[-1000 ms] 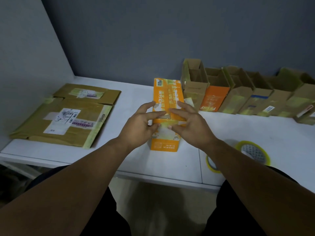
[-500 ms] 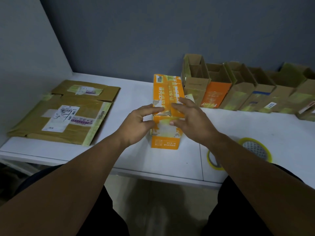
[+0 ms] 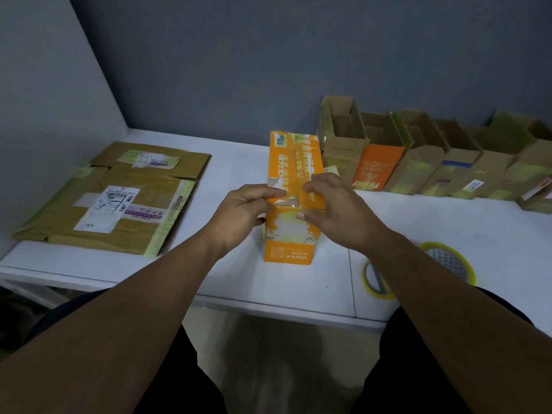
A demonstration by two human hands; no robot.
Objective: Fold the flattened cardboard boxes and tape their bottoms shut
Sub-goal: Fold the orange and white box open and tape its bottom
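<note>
An orange printed cardboard box stands on the white table in front of me, its two long flaps folded together on top. My left hand grips the box's near left top edge, fingers curled over the left flap. My right hand lies over the right flap, its fingers on the flap and its thumb against the box's near face. Two rolls of yellowish tape lie to the right: one partly under my right forearm, a larger one beside it.
A stack of flattened brown boxes with labels lies at the left. A row of several folded open boxes stands along the back wall at the right. The table's front edge runs just below my forearms.
The box has settled lower onto the table and both hands have slid toward its near end, pressing the flaps together. My view has shifted slightly.
</note>
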